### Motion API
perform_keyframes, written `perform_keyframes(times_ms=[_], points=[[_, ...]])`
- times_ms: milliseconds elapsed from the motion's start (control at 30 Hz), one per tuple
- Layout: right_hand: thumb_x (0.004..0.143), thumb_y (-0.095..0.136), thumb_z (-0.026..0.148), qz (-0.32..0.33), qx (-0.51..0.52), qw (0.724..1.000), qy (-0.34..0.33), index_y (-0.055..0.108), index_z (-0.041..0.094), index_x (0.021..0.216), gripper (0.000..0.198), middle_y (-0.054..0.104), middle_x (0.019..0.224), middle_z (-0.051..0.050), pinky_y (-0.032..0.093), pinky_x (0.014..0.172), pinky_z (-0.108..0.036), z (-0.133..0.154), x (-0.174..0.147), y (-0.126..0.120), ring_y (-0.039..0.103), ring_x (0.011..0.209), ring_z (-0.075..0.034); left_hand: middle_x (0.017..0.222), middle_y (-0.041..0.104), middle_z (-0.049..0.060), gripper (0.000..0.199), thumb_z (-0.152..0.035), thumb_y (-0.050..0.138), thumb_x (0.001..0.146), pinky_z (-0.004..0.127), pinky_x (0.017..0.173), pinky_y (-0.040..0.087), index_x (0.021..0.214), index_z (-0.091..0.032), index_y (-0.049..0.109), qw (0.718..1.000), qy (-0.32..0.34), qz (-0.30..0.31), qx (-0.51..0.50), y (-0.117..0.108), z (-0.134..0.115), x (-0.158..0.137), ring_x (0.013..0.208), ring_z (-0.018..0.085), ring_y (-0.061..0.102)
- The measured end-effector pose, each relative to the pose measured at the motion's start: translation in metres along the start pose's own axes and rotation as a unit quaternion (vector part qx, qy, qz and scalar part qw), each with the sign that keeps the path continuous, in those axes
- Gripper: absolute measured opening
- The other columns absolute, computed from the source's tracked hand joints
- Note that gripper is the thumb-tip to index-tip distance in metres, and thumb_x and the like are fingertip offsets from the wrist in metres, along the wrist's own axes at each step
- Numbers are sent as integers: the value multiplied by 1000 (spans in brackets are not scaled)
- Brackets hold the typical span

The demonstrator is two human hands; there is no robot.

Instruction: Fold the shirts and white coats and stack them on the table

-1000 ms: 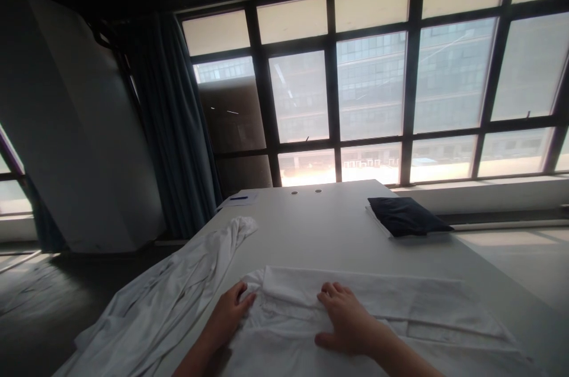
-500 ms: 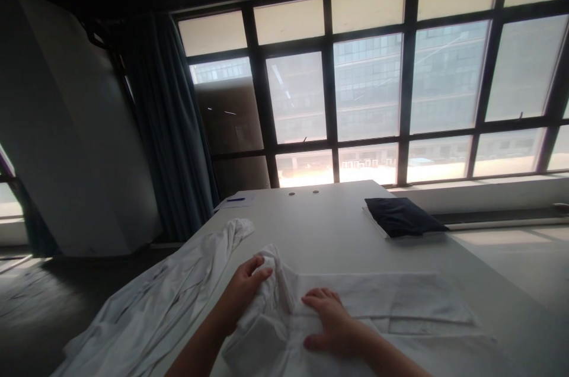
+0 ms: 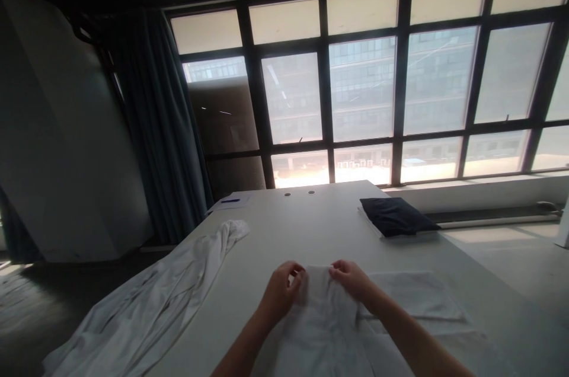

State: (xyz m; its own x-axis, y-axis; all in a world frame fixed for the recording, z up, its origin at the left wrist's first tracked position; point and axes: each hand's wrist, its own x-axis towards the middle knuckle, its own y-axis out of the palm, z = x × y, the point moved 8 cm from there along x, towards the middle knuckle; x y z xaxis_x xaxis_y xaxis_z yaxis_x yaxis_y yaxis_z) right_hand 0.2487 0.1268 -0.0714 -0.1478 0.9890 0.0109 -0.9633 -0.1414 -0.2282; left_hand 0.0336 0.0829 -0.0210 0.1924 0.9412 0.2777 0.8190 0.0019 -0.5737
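Observation:
A white cloth garment (image 3: 322, 329), perhaps a shirt, lies partly folded on the table in front of me. My left hand (image 3: 284, 285) pinches the upper left corner of its folded-over part. At the upper right corner of that same part, my right hand (image 3: 351, 279) closes its fingertips on the fabric. The cloth between the two hands is drawn fairly straight and slightly blurred low down. A flat section of the garment reaches out to the right, under and past my right forearm.
A second, crumpled white garment (image 3: 164, 294) drapes over the table's left side. Folded dark cloth (image 3: 395, 216) lies on something white at the back right. A blue pen (image 3: 230, 201) rests on paper at the far left of the white table (image 3: 275, 217). Windows stand behind.
The bunched left part of the garment has been brought rightward over the flat section. My left hand has moved right with it; my right hand has gone from lying spread to pinching its edge.

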Motion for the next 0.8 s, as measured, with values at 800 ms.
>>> perform_keyframes(times_ms=[800], points=[[81,64,45,-39,-77,996,-3,63,18,76,28,60,63,1,43,57,-27,-14,-7,28,54,61,-15,80,67,4,42,-48,38,98,30,72,34,74,-21,60,977,-4,0,215,7,71,22,78,20,57]])
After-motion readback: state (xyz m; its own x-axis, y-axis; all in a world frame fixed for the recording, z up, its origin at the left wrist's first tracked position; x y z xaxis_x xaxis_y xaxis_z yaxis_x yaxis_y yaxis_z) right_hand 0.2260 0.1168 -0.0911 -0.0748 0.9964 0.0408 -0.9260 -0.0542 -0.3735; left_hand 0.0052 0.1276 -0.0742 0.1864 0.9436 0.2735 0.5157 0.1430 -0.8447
